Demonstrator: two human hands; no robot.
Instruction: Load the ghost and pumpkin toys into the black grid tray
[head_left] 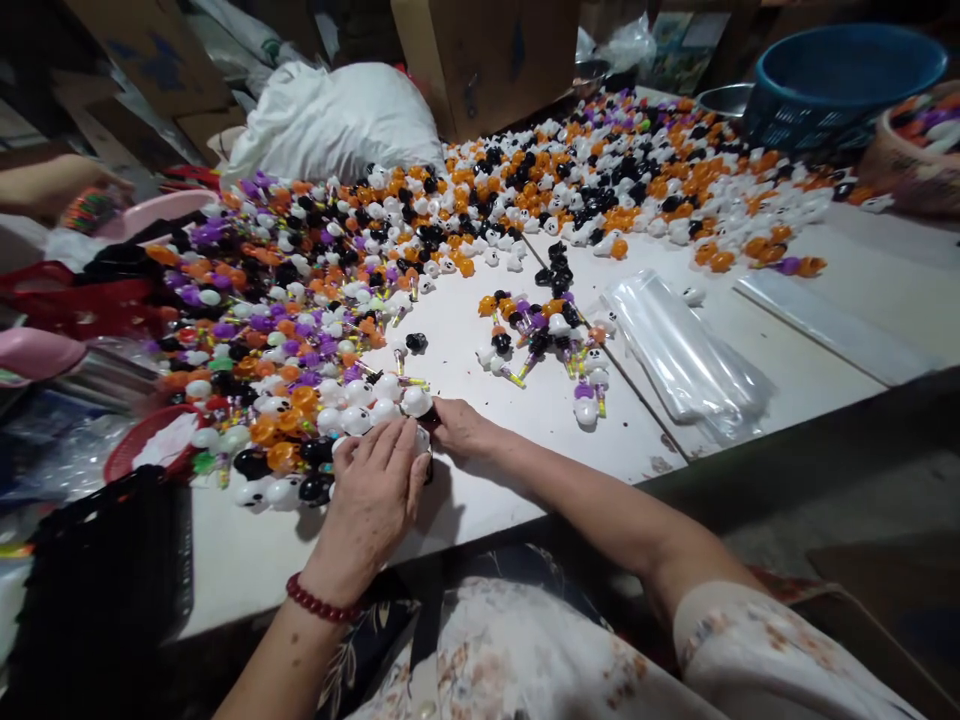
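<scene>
My left hand [373, 495], with a red bead bracelet at the wrist, lies palm down over a cluster of small toys at the near edge of the big pile [300, 330] of white, orange, black and purple ghost and pumpkin toys. My right hand [459, 428] meets it from the right, fingertips pinched on small toys hidden under my left hand's fingers. White ghost toys [390, 400] sit just beyond both hands. A smaller sorted bunch of toys [546, 335] lies on the white table [480, 500] to the right.
A stack of clear plastic bags [682, 350] lies right of the small bunch. A blue basket [840, 80] stands at the back right, a white sack [337, 120] and cardboard boxes [487, 55] behind. A black basket [105, 580] sits near left; another person's arm [52, 185] shows far left.
</scene>
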